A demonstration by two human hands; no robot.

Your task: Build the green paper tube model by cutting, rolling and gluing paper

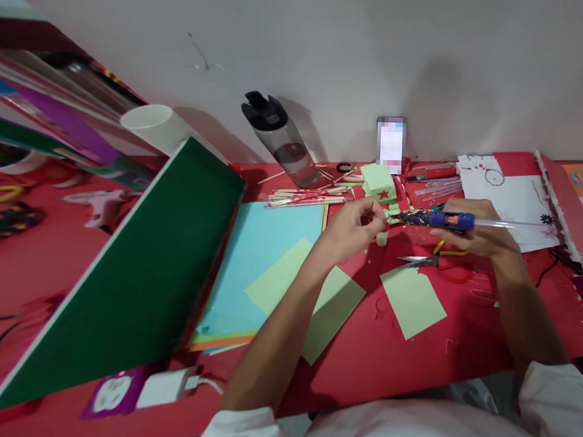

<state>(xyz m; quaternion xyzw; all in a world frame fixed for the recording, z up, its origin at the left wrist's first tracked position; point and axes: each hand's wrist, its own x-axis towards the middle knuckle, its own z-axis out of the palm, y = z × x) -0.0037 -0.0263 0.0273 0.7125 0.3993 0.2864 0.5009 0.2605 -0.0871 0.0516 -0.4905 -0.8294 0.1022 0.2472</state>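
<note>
Red tabletop (373, 355) below, I've got the blue glue gun (451, 220) gripped in my right hand (486, 237), probably light, stiff and hot-tipped so hold well back, left hand (349, 232) pinched beside its nozzle (397, 217), on what I can't tell.

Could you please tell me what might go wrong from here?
The glue gun in the right hand points toward the left hand, with its tip very close; if the tip is hot, it could burn the skin.

The scissors lie with bare metal near the right hand, which might brush against them.
</note>
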